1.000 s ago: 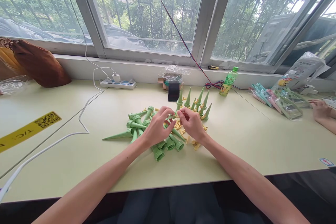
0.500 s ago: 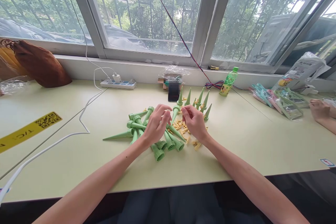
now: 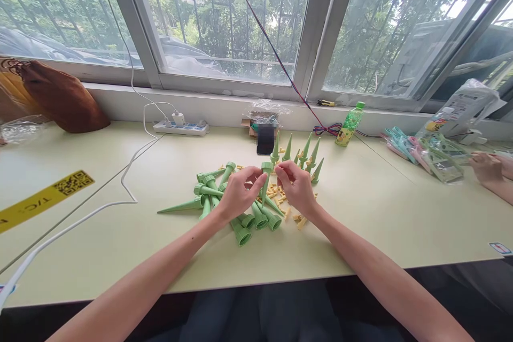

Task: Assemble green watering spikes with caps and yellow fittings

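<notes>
Between the thumb and fingers of my left hand (image 3: 245,188) is a green plant watering spike (image 3: 266,176), cap up and point down. Just right of it, my right hand (image 3: 296,184) is closed in a pinch beside the spike's cap; whatever its fingertips hold is too small and covered to make out. Under and left of my left hand lies a heap of loose green spikes (image 3: 242,234). Small yellow T-shaped valves (image 3: 287,212) are scattered below my right hand. Behind it, several spikes (image 3: 306,147) stand on their caps, points up, with yellow valves at their sides.
A phone (image 3: 265,141) leans on a small box at the back. Right of it stands a green drink bottle (image 3: 349,124). A power strip (image 3: 181,127) and white cable (image 3: 130,192) are at left. Another person's hands (image 3: 487,167) are at far right, near plastic items (image 3: 441,163).
My left hand has closed around the green spike, which now hangs more upright between my hands. My right hand stays almost where it was, still pinched.
</notes>
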`<state>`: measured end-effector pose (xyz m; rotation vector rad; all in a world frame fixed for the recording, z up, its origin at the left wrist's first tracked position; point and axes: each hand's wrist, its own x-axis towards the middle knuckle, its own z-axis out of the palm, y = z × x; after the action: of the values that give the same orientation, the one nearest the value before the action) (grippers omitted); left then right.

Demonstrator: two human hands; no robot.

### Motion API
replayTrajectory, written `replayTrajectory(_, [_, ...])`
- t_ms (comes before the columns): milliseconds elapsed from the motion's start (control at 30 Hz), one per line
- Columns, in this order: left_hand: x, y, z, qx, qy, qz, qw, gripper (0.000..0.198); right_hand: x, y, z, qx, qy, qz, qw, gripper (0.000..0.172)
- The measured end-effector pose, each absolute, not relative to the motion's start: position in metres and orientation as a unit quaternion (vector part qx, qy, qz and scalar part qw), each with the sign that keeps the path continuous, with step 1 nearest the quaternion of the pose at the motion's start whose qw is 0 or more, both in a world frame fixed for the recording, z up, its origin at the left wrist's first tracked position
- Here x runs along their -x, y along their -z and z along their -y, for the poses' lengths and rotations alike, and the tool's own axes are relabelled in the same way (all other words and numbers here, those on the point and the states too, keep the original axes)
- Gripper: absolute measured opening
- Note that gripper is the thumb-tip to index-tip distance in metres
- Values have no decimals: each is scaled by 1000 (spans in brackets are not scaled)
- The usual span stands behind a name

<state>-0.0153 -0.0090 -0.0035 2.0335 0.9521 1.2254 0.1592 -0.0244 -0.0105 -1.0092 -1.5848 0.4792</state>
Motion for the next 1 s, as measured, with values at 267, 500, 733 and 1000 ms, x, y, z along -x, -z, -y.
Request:
replayTrajectory(267, [17, 4, 9, -772, -472, -338, 258, 18, -155, 9, 23, 413, -322, 612, 593, 29])
replayTrajectory(500, [17, 4, 8, -771, -476, -334, 259, 21, -154, 7, 21, 389, -415, 566, 597, 35])
replayTrajectory(733, [16, 4, 7, -765, -487, -349, 237, 22, -156, 9, 20, 391, -377, 590, 597, 35])
replayTrajectory(1000, [17, -1, 8, -757, -459, -402, 235, 51, -159, 11, 21, 419, -286, 603, 615, 33])
